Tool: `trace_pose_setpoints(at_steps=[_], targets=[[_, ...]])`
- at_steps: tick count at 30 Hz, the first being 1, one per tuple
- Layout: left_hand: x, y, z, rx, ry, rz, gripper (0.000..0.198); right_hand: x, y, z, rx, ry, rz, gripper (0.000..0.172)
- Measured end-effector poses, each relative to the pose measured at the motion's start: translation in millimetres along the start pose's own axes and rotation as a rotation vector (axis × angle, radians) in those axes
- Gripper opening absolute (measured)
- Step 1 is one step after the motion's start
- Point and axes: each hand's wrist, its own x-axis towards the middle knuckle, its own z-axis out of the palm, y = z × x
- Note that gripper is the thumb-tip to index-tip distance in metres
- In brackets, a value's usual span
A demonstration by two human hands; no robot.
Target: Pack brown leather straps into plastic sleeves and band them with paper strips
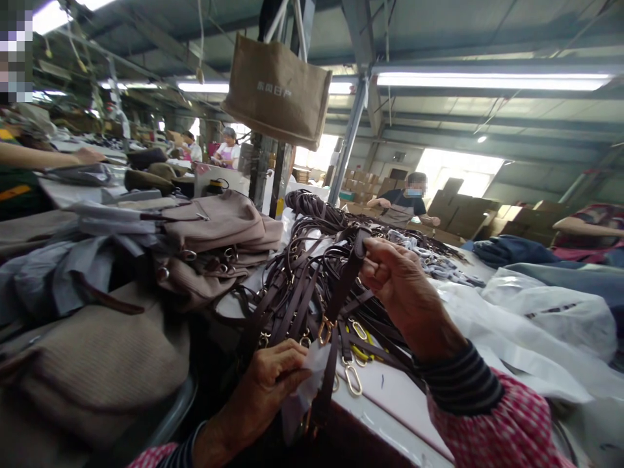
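A dark brown bag strap with a gold clasp hangs from my right hand, whose thumb and fingers are closed on its upper end. Lower and to the left, my left hand pinches a thin whitish sheet beside the clasp; whether it is paper or plastic I cannot tell. Behind both hands lies a heap of similar brown straps with gold hooks. One oval gold ring rests on the white table, near a yellow-handled tool partly under the straps.
Beige bags are piled on the left. White plastic wrapping covers the right side, with blue fabric behind. A brown tote bag hangs above from a post. Co-workers stand across the tables, and another person's arm reaches in at left.
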Motion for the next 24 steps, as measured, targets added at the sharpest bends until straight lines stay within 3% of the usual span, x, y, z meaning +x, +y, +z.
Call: trace_pose_setpoints(at_steps=[8, 14, 18, 24], targets=[[3, -3, -1.4, -0.102, -0.004, 0.010, 0.023, -5, 4, 1, 0.059, -0.007, 0.034, 0.035], [9, 6, -5.7, -0.311, 0.033, -0.228, 0.022, -7, 5, 0, 0.098, 0.011, 0.067, 0.035], [13, 15, -10.7, -0.498, -0.090, -0.371, 0.028, -10, 8, -1, 0.107, 0.035, 0.113, 0.036], [13, 20, -18.0, -0.516, -0.157, -0.393, 0.037, -18, 15, -6, 0.110, 0.048, 0.092, 0.036]])
